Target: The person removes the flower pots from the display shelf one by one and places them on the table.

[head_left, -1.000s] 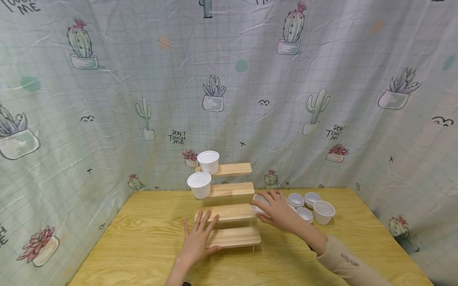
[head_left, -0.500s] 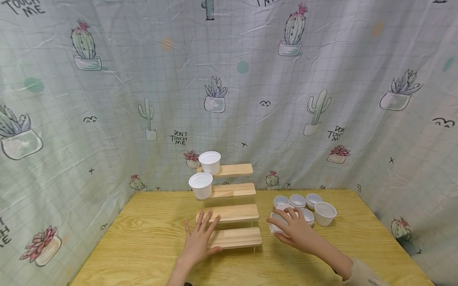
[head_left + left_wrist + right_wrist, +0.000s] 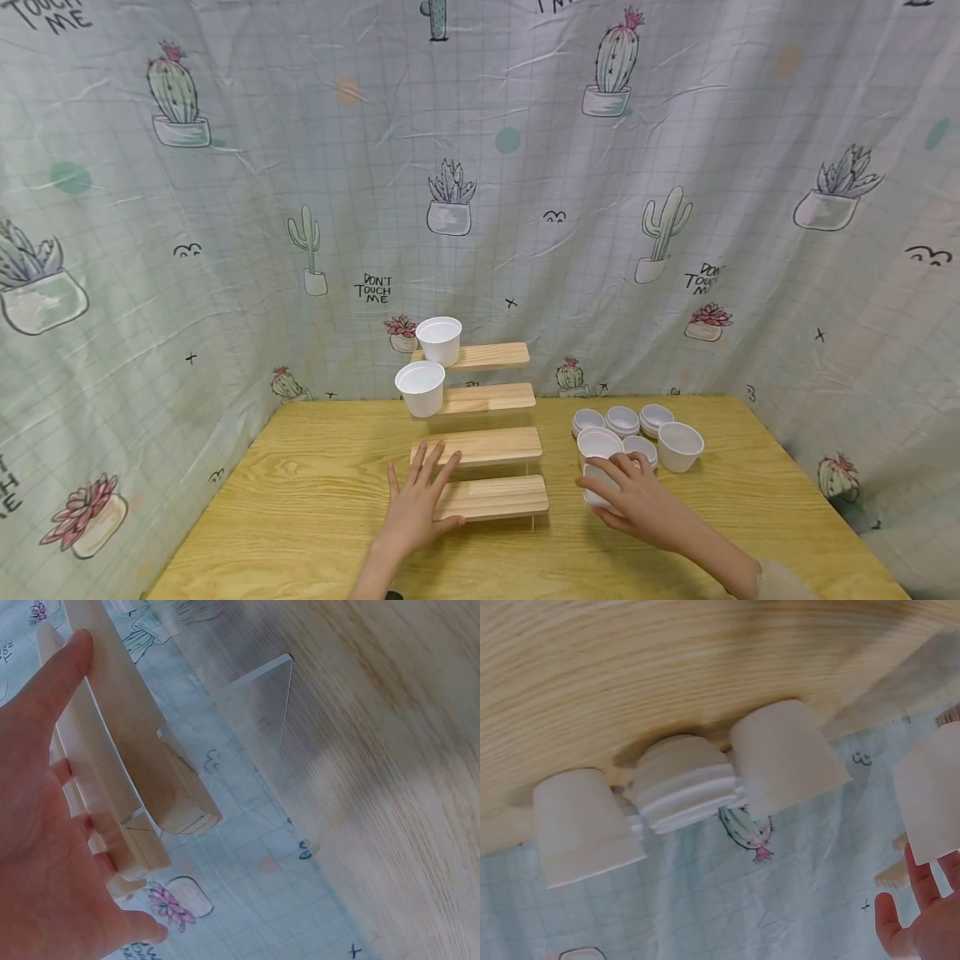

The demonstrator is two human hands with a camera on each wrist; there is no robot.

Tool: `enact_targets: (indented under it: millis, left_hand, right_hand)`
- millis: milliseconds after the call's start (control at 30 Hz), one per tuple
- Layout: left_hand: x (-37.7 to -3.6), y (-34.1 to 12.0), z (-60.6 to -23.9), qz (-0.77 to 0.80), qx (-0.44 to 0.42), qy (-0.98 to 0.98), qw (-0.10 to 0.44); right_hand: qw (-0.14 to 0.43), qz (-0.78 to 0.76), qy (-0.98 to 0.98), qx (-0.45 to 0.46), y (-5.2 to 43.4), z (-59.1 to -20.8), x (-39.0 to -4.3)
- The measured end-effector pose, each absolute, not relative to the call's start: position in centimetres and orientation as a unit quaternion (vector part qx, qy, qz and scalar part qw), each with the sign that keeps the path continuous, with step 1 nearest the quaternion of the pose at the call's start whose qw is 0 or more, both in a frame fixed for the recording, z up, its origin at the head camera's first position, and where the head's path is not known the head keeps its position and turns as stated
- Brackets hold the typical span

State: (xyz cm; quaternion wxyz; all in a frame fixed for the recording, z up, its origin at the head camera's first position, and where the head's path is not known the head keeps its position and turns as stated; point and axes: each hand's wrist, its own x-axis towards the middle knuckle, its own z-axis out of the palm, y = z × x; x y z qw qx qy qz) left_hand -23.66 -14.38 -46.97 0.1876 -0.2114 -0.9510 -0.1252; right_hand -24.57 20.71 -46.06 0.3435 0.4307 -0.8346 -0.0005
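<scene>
A four-step wooden display stand (image 3: 491, 498) stands in the middle of the table. Two white cups occupy the left ends of its top steps: one cup (image 3: 439, 340) on the highest, another cup (image 3: 421, 388) just below. My left hand (image 3: 412, 504) rests spread over the left side of the lower steps. In the left wrist view its thumb (image 3: 64, 671) lies against a plank. My right hand (image 3: 637, 500) curls its fingers round a white cup (image 3: 931, 799), right of the stand, in front of another white cup (image 3: 599, 444).
Several small white bowls (image 3: 622, 421) cluster at the right back of the table (image 3: 300, 500), with a larger white cup (image 3: 680, 447) at their right end. A cactus-print cloth (image 3: 510, 275) hangs behind and along both sides. The stand has clear side panels (image 3: 262, 697).
My right hand has carried the white cup rightward and down, from beside the stand's third step to the cluster of white bowls. My left hand stays on the stand.
</scene>
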Motion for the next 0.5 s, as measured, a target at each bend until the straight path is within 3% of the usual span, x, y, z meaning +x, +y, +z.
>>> enact_targets:
  millis: [500]
  left_hand:
    - [-23.6, -14.2, -46.7, -0.111, -0.198, -0.959, 0.172]
  right_hand:
    - [0.338, -0.024, -0.832, 0.440, 22.0, -48.4, -25.0]
